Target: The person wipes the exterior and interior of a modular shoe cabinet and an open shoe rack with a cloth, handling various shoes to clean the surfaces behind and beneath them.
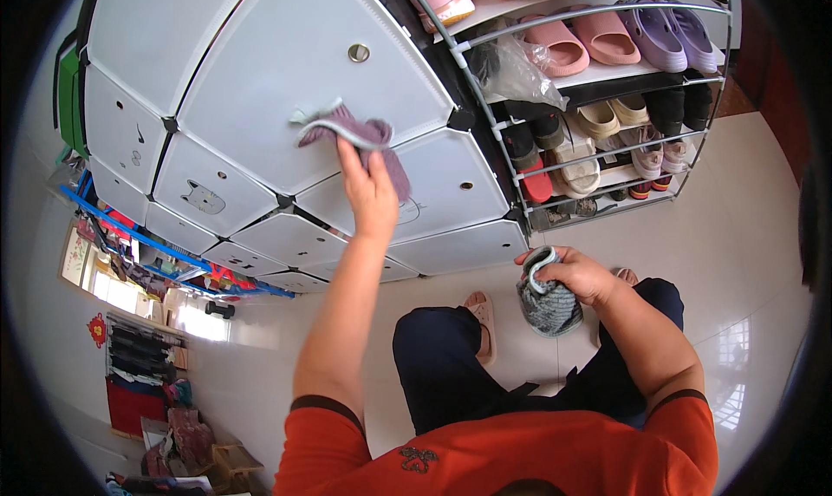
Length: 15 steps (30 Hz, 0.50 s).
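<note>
My left hand [369,187] grips a purple cloth [344,124] with a pale edge. The cloth is bunched against the white panel doors of a cube storage cabinet [260,99]. Part of it hangs down past my fingers, over a drawn line on a lower panel. In my right hand [582,275] is a grey and black patterned cloth [551,304], folded over and held above the floor in front of my knees. Its pale rim curls up by my thumb.
A metal-tube shoe rack [468,73] with several pairs of shoes stands right of the cabinet. On it, a clear plastic bag [513,67] bulges out beside pink slides [559,44]. Glossy tiles [708,249] cover the floor. A blue-framed shelf [149,242] full of things stands at left.
</note>
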### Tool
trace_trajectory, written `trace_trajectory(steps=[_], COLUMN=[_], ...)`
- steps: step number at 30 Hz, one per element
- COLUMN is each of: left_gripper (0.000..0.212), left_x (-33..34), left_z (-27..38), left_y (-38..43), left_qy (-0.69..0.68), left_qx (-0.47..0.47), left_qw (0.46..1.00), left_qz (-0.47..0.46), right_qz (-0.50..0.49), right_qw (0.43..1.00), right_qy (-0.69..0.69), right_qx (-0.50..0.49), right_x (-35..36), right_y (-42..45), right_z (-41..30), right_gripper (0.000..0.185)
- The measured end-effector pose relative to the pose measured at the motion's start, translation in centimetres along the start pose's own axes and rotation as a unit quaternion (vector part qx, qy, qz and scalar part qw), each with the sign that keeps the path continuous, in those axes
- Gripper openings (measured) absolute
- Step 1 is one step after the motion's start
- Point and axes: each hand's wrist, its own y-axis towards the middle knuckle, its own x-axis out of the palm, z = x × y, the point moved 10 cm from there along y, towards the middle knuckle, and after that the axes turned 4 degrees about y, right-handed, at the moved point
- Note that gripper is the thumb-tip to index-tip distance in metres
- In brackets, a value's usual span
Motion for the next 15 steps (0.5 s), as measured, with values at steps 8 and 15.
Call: trace_trajectory(steps=[8, 15], left_gripper=[0.061, 0.044], left_x=[6.5, 5.6], left_z=[4.6, 8.6], left_y=[5.7, 10.6], left_qy=[0.339, 0.371], left_qx=[0.220, 0.292], left_qw=[0.912, 0.880], left_qz=[-0.067, -0.047], right_qz=[-0.005, 0.013], right_qw=[0.999, 0.999], right_qy=[-0.034, -0.030], right_qx=[0.005, -0.014], right_x=[-0.2, -0.9], right_y=[0.9, 1.0], right_z=[0.7, -0.2], right_gripper=[0.031, 0.030])
